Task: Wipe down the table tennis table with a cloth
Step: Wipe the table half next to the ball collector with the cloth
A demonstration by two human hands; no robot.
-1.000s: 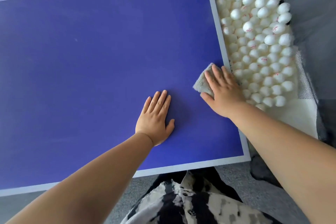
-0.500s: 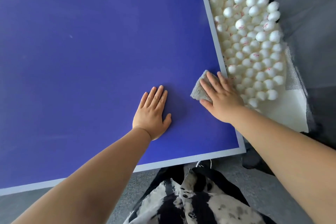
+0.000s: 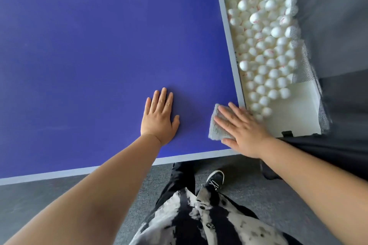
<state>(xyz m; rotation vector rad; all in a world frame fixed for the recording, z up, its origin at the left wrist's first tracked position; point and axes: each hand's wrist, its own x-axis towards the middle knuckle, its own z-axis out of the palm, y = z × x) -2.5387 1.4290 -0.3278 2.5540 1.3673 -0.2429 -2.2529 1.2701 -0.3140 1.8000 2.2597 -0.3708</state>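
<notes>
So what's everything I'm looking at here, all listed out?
table: one, blue with pale edge lines, fills the upper left
cloth: one, grey, near the table's right corner
balls: many, white, heaped in the tray
tray: one, white, beside the table's right edge
floor: one, grey, below the table
shoe: one, black, on the floor
shirt: one, black and white, bottom centre
left hand: one, flat on the table
right hand: one, flat on the cloth
</notes>
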